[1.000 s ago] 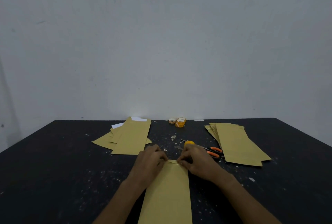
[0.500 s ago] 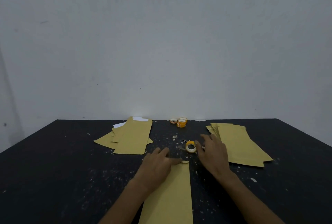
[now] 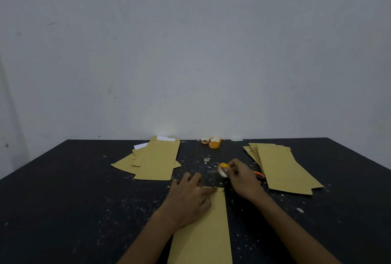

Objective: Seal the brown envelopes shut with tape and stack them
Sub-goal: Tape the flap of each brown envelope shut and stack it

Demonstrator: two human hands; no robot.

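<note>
- In front, lengthwise on the black table [image 3: 63,200]: one brown envelope [image 3: 203,232], near end cut off by the frame.
- Pressed flat at its far left part by the left hand [image 3: 188,198], fingers [image 3: 195,179] straight and slightly spread, one fingertip lying along the far edge.
- Just beyond the envelope's far right corner: a small orange tape roll [image 3: 223,169], pinched by the right hand [image 3: 243,181], fingers curled round it.
- Behind that hand, mostly hidden: orange-handled scissors [image 3: 259,175].
- Far left: a loose pile of envelopes [image 3: 156,160], with white paper [image 3: 140,146] poking out.
- Far right: a fanned stack of envelopes [image 3: 281,168].
- At the back edge, by the grey wall [image 3: 190,52]: three spare tape rolls [image 3: 214,143], close together.
</note>
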